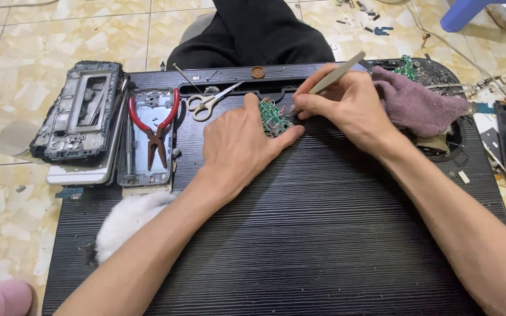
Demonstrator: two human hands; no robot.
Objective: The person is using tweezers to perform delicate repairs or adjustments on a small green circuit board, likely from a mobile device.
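The left hand (pixel 238 149) lay palm down on the black ribbed work mat (pixel 323 234), its fingers pressed together over the left edge of a small green circuit board (pixel 274 119), thumb stretched along the board's lower side. The board sat flat on the mat, near its far edge, between the two hands.

The right hand (pixel 346 105) was closed in a pinch around a pair of silver tweezers (pixel 336 73), whose tips were hidden behind the fingers just beside the board's right edge; whether they touched the board could not be told.

Just left of the left hand, small scissors with pale handles (pixel 209 102) lay at the mat's top edge. Further left, red-handled pliers (pixel 156 131) rested on a grey phone back frame (pixel 147 140), and beside that a darker stripped phone chassis (pixel 77 111) lay stacked on a white phone body (pixel 80 174).

Right of the right hand, a crumpled mauve cloth (pixel 417 105) covered part of a round dark device, with another green board (pixel 406 67) showing behind it. A white fluffy tuft (pixel 127 219) sat at the mat's left edge under the left forearm. Loose parts were scattered on the marbled tile floor (pixel 30 35).
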